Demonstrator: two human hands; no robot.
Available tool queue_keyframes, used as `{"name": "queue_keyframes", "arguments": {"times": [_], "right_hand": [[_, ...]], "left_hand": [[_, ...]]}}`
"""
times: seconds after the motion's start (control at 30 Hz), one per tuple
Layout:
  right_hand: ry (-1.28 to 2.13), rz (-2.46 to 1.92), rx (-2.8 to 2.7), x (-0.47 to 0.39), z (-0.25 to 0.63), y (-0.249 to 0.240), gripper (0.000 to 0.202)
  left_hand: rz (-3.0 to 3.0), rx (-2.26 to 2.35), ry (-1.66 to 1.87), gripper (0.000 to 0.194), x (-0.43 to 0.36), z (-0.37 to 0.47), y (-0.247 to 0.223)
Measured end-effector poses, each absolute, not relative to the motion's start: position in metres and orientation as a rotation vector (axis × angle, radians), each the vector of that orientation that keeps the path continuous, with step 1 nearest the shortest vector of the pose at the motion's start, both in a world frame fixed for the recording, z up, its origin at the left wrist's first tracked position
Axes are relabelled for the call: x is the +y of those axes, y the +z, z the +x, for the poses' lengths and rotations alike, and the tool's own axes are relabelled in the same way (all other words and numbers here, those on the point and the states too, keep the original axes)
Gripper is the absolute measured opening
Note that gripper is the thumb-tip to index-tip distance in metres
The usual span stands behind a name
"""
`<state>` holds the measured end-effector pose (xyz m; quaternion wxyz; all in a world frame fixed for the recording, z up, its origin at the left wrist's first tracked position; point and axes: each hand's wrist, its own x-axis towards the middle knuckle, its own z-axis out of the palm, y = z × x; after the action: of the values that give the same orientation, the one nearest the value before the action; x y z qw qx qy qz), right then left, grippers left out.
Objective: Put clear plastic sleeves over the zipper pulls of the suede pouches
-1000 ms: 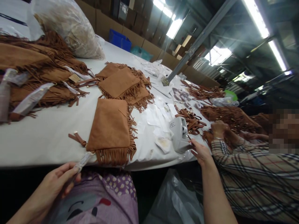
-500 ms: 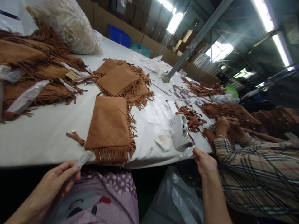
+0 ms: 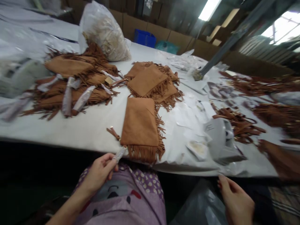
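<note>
Left hand (image 3: 100,171) pinched on clear wrapped strip (image 3: 120,153) at lower centre, touching fringed suede bag (image 3: 140,126). Right hand (image 3: 235,203) loosely apart, empty, lower right. Judged light, limp, slippery; best gripped by strip end.

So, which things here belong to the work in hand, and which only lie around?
In hand:
left hand, pinching wrapped strap
fringed bag, at table edge
right hand, open, over plastic bag

Lying about:
bag pile
stuffing sack
strap heap
blue crate
</note>
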<state>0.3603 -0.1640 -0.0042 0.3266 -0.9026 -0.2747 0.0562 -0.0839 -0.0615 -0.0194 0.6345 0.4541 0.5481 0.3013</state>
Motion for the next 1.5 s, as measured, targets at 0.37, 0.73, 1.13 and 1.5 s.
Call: {"name": "queue_keyframes", "arguments": {"times": [0.37, 0.73, 1.13, 1.5], "right_hand": [[1.3, -1.444, -1.461, -0.09, 0.097, 0.042, 0.029], [1.284, -1.601, -1.365, -0.057, 0.061, -0.017, 0.039], [1.662, -1.523, -0.982, -0.06, 0.059, -0.015, 0.039], [1.423, -1.627, -1.015, -0.061, 0.05, -0.022, 0.045]], "left_hand": [[1.415, 1.444, 0.75, 0.021, -0.067, -0.078, -0.006], [1.585, 1.484, 0.734, 0.022, -0.071, -0.082, 0.0], [1.171, 1.332, 0.723, 0.031, -0.07, -0.08, -0.009], [1.716, 1.452, 0.877, 0.031, -0.082, -0.084, -0.015]]}}
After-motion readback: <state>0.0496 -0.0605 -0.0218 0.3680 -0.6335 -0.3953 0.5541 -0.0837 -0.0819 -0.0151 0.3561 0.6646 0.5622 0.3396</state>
